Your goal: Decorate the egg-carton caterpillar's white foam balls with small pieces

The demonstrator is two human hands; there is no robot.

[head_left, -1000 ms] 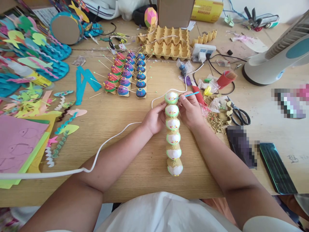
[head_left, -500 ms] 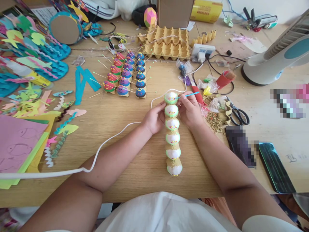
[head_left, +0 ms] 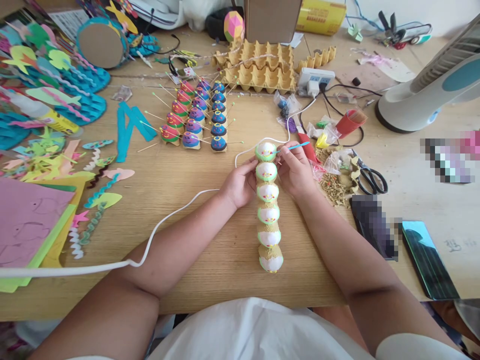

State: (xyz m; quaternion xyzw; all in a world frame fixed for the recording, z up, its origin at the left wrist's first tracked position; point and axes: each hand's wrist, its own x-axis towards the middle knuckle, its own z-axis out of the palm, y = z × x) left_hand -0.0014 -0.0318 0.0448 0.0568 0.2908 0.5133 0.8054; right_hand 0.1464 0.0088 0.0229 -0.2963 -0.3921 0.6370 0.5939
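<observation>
A strip of several egg-carton cups (head_left: 268,215), capped in white with light green rims and small coloured dots, stretches lengthwise toward my body. My left hand (head_left: 242,184) grips its left side near the far end, thumb against the second cup. On the other side, my right hand (head_left: 297,170) pinches a thin blue tool (head_left: 298,146) between thumb and fingers, close beside the far cups. The tool's tip by the first cup is too small to make out.
Painted cups with pins (head_left: 193,115) stand beyond my hands. A white cable (head_left: 161,220) crosses my left forearm. Scissors (head_left: 371,180), clay bags (head_left: 333,162) and a phone (head_left: 427,260) lie right. Paper cutouts (head_left: 33,220) cover the left. A grey-white appliance (head_left: 420,90) stands back right.
</observation>
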